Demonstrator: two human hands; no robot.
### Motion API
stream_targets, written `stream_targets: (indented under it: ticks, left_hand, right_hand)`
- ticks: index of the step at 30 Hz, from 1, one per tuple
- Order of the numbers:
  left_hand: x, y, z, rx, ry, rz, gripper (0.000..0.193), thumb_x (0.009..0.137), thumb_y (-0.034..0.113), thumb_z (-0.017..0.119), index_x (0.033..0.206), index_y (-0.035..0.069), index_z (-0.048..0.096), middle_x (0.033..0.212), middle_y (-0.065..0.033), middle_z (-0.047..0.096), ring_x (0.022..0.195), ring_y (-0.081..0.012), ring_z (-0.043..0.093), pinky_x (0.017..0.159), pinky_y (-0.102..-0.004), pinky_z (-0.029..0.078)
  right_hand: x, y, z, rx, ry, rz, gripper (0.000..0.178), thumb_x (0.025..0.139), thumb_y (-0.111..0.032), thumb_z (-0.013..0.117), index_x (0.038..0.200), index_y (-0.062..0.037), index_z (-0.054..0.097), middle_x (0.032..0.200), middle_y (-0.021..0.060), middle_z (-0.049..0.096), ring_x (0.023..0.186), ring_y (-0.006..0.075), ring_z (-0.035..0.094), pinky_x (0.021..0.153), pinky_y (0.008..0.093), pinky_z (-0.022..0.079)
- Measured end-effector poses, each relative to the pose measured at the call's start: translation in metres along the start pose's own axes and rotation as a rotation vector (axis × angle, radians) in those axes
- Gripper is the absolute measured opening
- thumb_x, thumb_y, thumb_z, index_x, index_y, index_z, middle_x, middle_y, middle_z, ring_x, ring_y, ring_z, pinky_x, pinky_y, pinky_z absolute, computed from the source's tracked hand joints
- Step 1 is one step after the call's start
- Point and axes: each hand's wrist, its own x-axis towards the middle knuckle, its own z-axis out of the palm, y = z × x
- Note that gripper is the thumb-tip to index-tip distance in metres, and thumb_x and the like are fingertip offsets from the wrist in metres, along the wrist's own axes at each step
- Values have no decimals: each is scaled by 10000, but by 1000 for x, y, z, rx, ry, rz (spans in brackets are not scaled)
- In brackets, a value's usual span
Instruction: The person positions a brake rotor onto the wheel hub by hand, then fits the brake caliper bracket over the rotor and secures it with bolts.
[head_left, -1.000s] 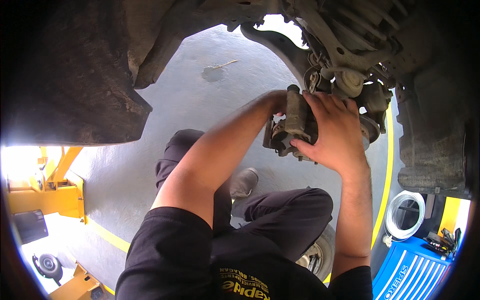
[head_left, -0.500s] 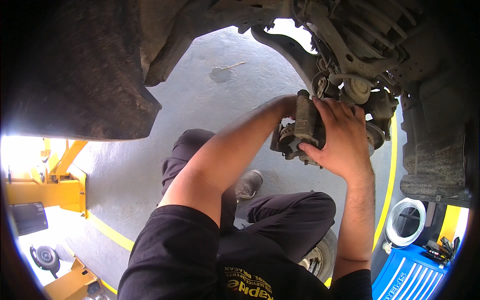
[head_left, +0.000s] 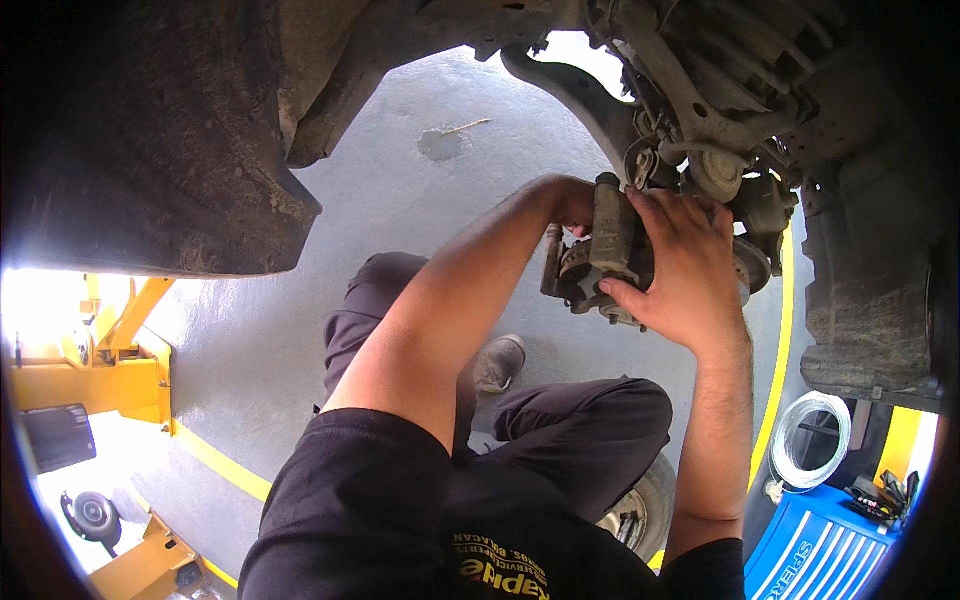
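under the raised car, above grey floor: brake part sits at the wheel hub. right hand clasps its outer face, steadying it; left hand reaches behind, grip hidden.

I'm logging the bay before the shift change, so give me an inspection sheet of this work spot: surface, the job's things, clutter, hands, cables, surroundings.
Surface: grey painted floor with yellow lines and one dark stain.
Job's things: brake caliper, dirty and rust-coloured, held up at the wheel hub under the raised car.
Clutter: round metal part on the floor by the person's leg.
Hands: left hand behind the caliper, mostly hidden; right hand wrapped over its front.
Cables: white coiled hose by the blue tool cart.
Surroundings: yellow lift arms at left, tyre at right, car underbody overhead.
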Motion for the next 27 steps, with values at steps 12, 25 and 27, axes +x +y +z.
stream_targets:
  ticks: [12, 25, 27]
  left_hand:
    - [-25, 57, -13, 236, 147, 193, 287, 831, 193, 718, 1056, 16, 703, 979, -82, 715, 909, -179, 652, 814, -339, 529]
    - [-45, 99, -21, -516, 128, 41, 410, 846, 118, 723, 1221, -17, 629, 1157, -130, 707, 1007, -187, 694, 925, -297, 548]
    - [-41, 97, -20, -519, 136, 5, 451, 822, 159, 756, 1228, -3, 644, 1145, -116, 710, 1019, -181, 676, 907, -294, 521]
  right_hand:
    - [-92, 23, 0, 335, 604, 239, 713, 764, -175, 796, 1379, 0, 481, 1370, 178, 531, 1265, 355, 499, 1111, 468, 337]
    - [-127, -4, 48, 536, 677, 434, 622, 789, -61, 740, 1347, -4, 472, 1355, 228, 503, 1242, 374, 504, 1055, 474, 410]
    - [-121, -4, 47, 528, 675, 419, 621, 784, -61, 739, 1343, -4, 474, 1348, 231, 504, 1234, 375, 510, 1048, 474, 414]
